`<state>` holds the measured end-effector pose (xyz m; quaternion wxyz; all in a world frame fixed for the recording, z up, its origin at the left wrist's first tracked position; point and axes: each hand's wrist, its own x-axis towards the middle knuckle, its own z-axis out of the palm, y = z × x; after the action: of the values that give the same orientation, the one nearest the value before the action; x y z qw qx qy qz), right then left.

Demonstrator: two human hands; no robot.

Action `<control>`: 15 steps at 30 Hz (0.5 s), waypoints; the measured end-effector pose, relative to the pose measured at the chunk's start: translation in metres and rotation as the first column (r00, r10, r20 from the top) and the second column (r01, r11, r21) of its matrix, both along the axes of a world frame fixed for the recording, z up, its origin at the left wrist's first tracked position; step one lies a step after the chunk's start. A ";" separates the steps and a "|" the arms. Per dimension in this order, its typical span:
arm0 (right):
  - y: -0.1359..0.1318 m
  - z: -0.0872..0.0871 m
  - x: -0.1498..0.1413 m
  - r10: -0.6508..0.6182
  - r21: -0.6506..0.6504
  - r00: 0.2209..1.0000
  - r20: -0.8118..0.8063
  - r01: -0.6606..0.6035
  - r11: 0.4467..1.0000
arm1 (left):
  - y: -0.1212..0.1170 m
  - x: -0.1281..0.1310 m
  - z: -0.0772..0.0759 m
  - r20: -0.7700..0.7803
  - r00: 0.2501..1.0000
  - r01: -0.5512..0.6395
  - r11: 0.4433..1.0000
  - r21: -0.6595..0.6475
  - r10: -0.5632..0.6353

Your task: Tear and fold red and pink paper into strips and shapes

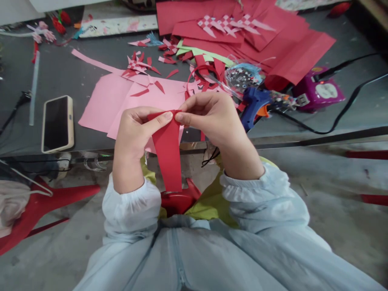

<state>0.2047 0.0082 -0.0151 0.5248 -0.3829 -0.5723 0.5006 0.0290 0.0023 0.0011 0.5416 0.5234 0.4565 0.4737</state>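
Observation:
Both my hands pinch the top edge of a red paper strip, which hangs down over the table's front edge toward my lap. My left hand has its thumb on the strip's upper left part. At the upper right corner, my right hand presses the paper between thumb and fingertips, the two thumbs almost touching. Pink paper sheets lie on the table just behind my hands. A small woven pink-and-red paper piece and red paper scraps rest on and around them.
Red paper sheets spread across the back, several woven paper fish on top. Right of my hands are a blue glue gun, a purple power box with cables, and a bag of googly eyes. A phone lies left.

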 end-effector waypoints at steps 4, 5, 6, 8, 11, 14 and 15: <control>0.000 -0.001 -0.002 -0.025 0.042 0.999 -0.023 0.026 0.999 | 0.000 0.000 0.001 -0.013 1.000 -0.011 1.000 -0.018 0.011; 0.000 -0.001 -0.003 -0.033 0.049 0.999 -0.026 0.034 0.998 | 0.000 0.000 0.000 -0.018 1.000 -0.021 1.000 -0.018 0.020; 0.000 -0.002 -0.003 -0.041 0.055 0.999 -0.028 0.043 0.998 | 0.000 0.000 0.000 -0.022 0.999 -0.034 0.999 -0.020 0.033; 0.000 -0.004 -0.004 -0.056 0.068 0.998 -0.033 0.058 0.996 | 0.000 0.000 -0.001 -0.035 0.997 -0.069 0.997 -0.033 0.068; 0.000 -0.005 -0.005 -0.067 0.081 0.997 -0.034 0.070 0.994 | 0.000 0.000 -0.002 -0.043 0.995 -0.093 0.995 -0.038 0.091; -0.002 -0.003 -0.004 -0.065 0.071 0.998 -0.024 0.066 0.995 | 0.001 0.000 -0.003 -0.014 0.997 -0.081 0.997 -0.004 0.081; -0.002 -0.002 -0.003 -0.058 0.059 0.998 -0.020 0.059 0.997 | 0.001 0.000 -0.003 -0.007 0.997 -0.080 0.997 0.006 0.080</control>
<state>0.2013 0.0064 -0.0169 0.5554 -0.3791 -0.5708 0.4712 0.0290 0.0030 -0.0023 0.5190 0.5080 0.4776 0.4945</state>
